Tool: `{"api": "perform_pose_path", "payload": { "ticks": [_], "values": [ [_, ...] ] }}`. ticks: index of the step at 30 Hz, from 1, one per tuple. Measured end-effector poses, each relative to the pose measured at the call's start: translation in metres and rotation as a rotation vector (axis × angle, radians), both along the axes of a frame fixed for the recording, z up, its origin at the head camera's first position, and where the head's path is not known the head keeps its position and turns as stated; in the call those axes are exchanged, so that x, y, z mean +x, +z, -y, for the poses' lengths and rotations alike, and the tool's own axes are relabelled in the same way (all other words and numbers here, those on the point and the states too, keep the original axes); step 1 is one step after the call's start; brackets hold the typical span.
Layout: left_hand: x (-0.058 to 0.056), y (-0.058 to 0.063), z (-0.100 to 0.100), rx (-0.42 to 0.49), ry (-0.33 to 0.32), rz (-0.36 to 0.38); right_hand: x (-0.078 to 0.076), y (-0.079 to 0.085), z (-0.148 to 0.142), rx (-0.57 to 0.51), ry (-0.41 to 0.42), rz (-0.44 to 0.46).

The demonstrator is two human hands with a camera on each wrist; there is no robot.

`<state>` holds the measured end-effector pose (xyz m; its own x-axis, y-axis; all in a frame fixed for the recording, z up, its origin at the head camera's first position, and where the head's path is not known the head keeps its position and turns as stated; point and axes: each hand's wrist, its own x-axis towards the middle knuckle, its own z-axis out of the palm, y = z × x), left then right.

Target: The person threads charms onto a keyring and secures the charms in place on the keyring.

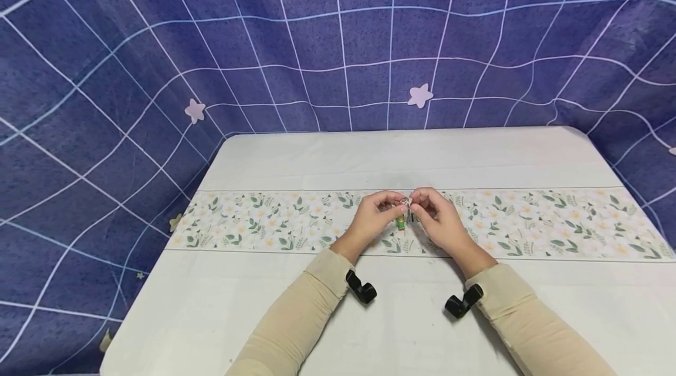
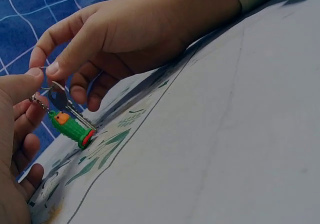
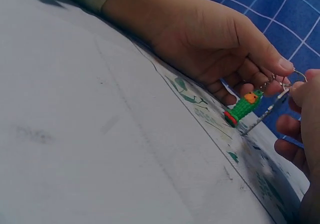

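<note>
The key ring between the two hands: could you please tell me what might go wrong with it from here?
The left hand and right hand pinch the thin key ring close together, so it might slip and fall on the table.

The key hangs beside the green charm, so the key could perhaps catch on the charm's small chain.

From above, the head view looks forward and down; close wrist views face inward, sharing the green keychain charm (image 2: 71,129).
</note>
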<state>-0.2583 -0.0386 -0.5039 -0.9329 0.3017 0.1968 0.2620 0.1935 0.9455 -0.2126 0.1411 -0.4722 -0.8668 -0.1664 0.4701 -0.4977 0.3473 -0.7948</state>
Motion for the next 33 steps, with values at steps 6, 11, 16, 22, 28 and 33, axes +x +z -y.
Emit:
{"api": "perform_pose_path", "payload": {
  "ticks": [6,11,16,22,28,33],
  "values": [
    [0.0,-0.001,0.0,0.056,-0.01,0.019,-0.011,-0.02,-0.005,0.016,0.014,-0.032],
    [-0.001,-0.002,0.0,0.065,-0.019,0.034,-0.019,-0.035,-0.009,0.016,0.016,-0.078],
    [-0.001,-0.003,0.001,0.074,-0.032,0.038,-0.02,-0.037,-0.011,0.036,0.011,-0.125],
    [-0.002,-0.003,0.002,0.08,-0.052,0.049,-0.021,-0.035,-0.015,0.127,0.034,-0.205],
    [-0.003,0.0,0.004,0.071,-0.092,0.071,-0.024,-0.036,-0.019,0.144,0.08,-0.239],
    [-0.004,0.002,0.006,0.087,-0.145,0.11,-0.025,-0.037,-0.021,0.12,0.128,-0.235]
  ]
}}
